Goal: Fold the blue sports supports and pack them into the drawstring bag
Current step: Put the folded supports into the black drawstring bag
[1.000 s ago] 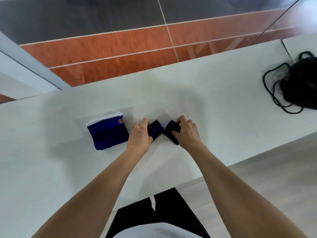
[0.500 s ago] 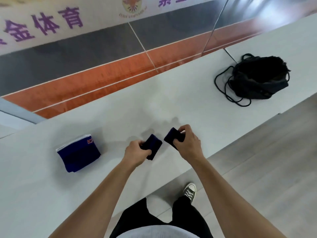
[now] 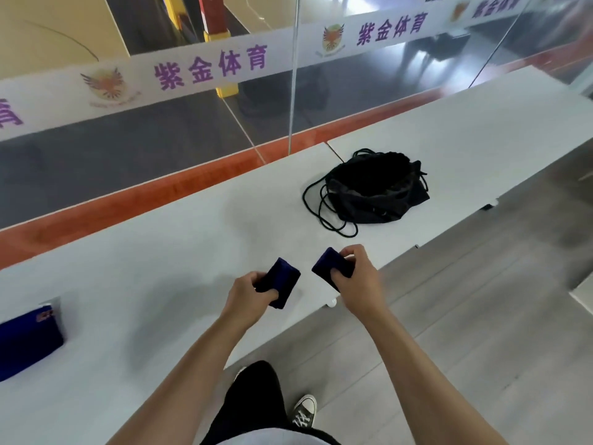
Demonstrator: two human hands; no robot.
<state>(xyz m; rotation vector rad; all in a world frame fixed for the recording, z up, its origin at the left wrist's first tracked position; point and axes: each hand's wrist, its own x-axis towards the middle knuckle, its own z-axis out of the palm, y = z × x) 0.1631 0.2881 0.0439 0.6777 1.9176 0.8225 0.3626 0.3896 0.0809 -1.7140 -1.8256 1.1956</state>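
Note:
My left hand [image 3: 248,292] grips a small folded dark blue support [image 3: 284,281] just above the white table [image 3: 160,252]. A second folded dark blue support [image 3: 330,266] is held in my right hand [image 3: 359,277], near the table's front edge. The two supports are a short gap apart. The black drawstring bag [image 3: 375,191] lies further along the table to the right, its mouth open and its cords looped on the left side. A larger folded blue support [image 3: 27,340] with a white edge rests on the table at the far left.
A glass barrier with a white printed band [image 3: 208,69] runs behind the table. A second white table [image 3: 465,133] adjoins on the right, past a seam. Grey floor lies to the right and below. My legs and one shoe [image 3: 303,412] show below the table edge.
Both hands have lifted the two small folded supports off the table and carried them right, toward the bag. My view has swung right, leaving the larger folded support at the left edge.

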